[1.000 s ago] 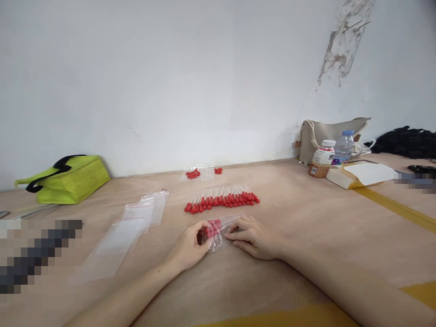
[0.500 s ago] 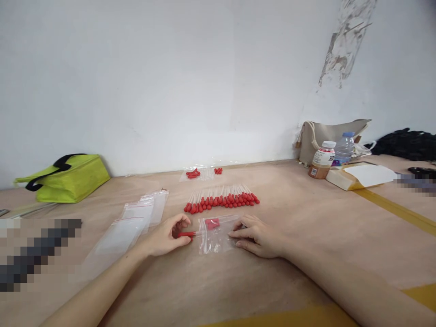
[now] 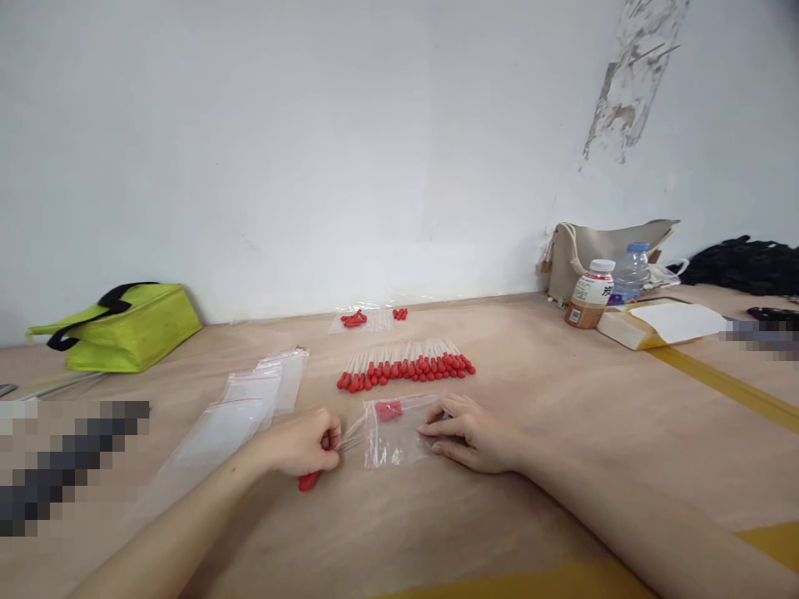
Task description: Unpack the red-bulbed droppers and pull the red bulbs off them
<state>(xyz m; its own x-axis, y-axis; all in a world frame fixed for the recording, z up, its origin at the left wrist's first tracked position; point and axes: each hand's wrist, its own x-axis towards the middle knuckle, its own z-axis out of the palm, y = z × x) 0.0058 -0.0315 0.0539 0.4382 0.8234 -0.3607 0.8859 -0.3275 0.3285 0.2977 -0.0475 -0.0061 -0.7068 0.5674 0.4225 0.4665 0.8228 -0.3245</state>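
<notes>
My left hand (image 3: 303, 445) is closed around a few droppers (image 3: 308, 482) with red bulbs and thin clear stems. The bulbs stick out below the fist, while the stems point right to the edge of a clear zip bag (image 3: 403, 445) lying flat. Whether the tips are inside the bag I cannot tell. Some red bulbs (image 3: 389, 410) show near the bag's top edge. Resting on the bag's right end, my right hand (image 3: 471, 433) has curled fingers gripping it. Beyond the bag, many red-bulbed droppers (image 3: 409, 366) lie in a row, stems toward the wall.
Several clear zip bags (image 3: 237, 408) lie overlapped at left. Near the wall is another bag with red-bulbed pieces (image 3: 354, 319). A green bag (image 3: 134, 329) stands far left; a drink bottle (image 3: 590, 295), a water bottle (image 3: 632, 270) and a book (image 3: 630, 326) are at right.
My left hand has moved slightly left and down and turned, so the droppers' bulbs now show below it and their stems reach to the bag. My right hand and the bag stay put.
</notes>
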